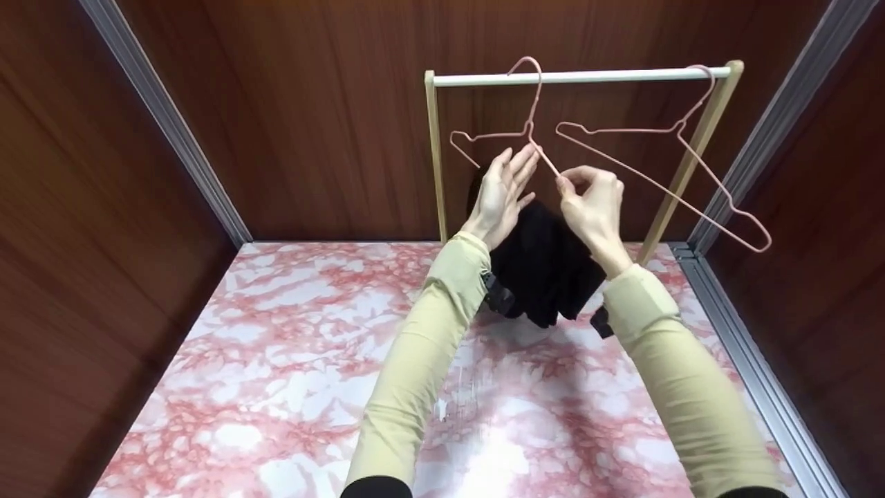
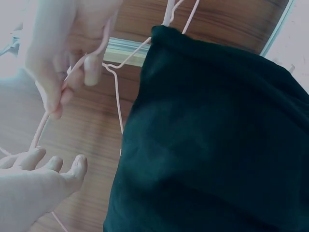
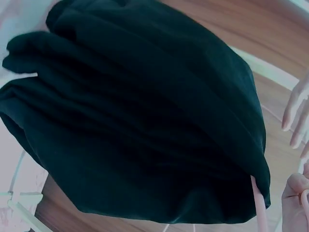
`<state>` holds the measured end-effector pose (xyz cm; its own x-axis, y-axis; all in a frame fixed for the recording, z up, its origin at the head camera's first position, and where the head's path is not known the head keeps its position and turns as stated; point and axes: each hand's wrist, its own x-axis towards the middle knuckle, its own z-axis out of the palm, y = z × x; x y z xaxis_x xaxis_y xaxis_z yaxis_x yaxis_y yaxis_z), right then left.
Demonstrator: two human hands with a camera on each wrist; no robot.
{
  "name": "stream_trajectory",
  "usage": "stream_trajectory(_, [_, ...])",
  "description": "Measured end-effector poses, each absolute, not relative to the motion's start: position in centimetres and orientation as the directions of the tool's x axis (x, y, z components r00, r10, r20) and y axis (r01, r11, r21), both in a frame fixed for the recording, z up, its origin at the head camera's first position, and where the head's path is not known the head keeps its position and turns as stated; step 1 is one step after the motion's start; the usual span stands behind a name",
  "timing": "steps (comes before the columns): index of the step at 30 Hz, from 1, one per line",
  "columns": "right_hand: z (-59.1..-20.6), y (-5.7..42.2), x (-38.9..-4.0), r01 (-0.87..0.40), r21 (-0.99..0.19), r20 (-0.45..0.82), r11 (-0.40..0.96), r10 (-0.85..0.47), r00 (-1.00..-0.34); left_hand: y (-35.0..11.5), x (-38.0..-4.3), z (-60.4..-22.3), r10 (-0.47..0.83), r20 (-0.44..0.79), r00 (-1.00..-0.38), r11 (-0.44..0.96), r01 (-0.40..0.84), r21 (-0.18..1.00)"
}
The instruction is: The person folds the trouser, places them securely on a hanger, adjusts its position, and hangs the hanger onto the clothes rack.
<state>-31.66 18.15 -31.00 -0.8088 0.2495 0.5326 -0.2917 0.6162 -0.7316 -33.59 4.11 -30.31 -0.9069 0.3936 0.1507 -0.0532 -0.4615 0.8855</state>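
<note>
A pink wire hanger (image 1: 501, 135) hangs by its hook on the white rail, tilted. My right hand (image 1: 594, 207) pinches its right shoulder between thumb and curled fingers; the left wrist view shows this right hand (image 2: 67, 53) on the wire too. My left hand (image 1: 501, 197) is held up with fingers extended, the fingertips at the wire just below the hanger's neck. Black cloth (image 1: 543, 266), a garment whose kind I cannot tell, hangs below, behind both hands. In the right wrist view the cloth (image 3: 145, 116) drapes in folds over a pink bar at its lower right corner.
The white rail (image 1: 622, 76) has wooden legs (image 1: 435, 152). A second pink hanger (image 1: 636, 130) hangs at its right end, holding nothing. Below is a red-and-white marbled tabletop (image 1: 290, 360). Brown wood-grain panels (image 1: 311, 117) with metal corner strips (image 1: 180, 131) enclose the table.
</note>
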Motion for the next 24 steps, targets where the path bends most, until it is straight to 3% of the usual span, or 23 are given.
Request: stream_trajectory(24, [-31.5, 17.3, -35.4, -0.190, -0.756, 0.426, 0.627, 0.250, -0.870, 5.9, -35.7, -30.6, 0.268, 0.079, -0.960, -0.488, -0.064, 0.871])
